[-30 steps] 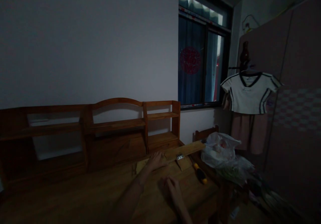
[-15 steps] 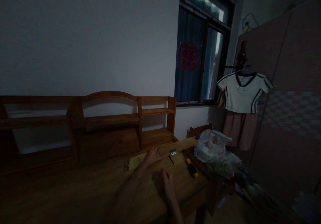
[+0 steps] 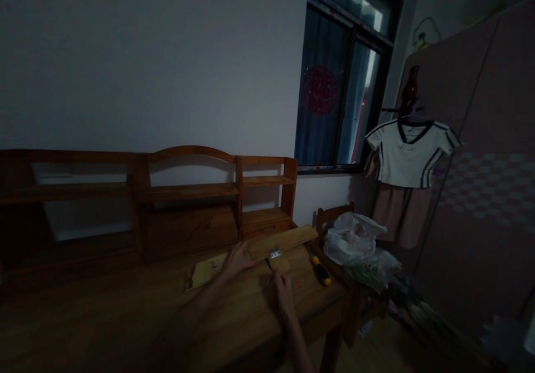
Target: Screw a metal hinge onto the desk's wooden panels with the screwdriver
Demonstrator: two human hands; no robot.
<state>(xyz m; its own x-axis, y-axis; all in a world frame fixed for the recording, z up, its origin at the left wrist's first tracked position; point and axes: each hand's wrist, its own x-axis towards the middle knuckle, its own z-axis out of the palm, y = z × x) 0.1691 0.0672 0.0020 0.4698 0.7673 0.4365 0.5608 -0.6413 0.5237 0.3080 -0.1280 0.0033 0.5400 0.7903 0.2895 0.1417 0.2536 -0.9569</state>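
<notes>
A long pale wooden plank (image 3: 288,238) lies on the wooden desk (image 3: 125,317) in front of a shelf unit. My left hand (image 3: 237,259) rests flat on the plank, fingers spread. A small metal hinge (image 3: 275,253) sits at the plank's near edge, joined to a short wooden piece (image 3: 281,265). My right hand (image 3: 282,290) lies on the desk just below the hinge, its fingers reaching toward it; the dim light hides whether they hold anything. A yellow-and-black screwdriver (image 3: 321,271) lies to the right.
A wooden shelf unit (image 3: 188,194) runs along the back of the desk. Right of the desk stands a chair (image 3: 332,217) with plastic bags (image 3: 359,245). A white shirt (image 3: 412,151) hangs by a wardrobe (image 3: 493,166). A dark window (image 3: 338,88) is behind.
The view has swung, so the plank sits more to the left. My right hand has moved up toward the hinge. My left hand stays on the plank.
</notes>
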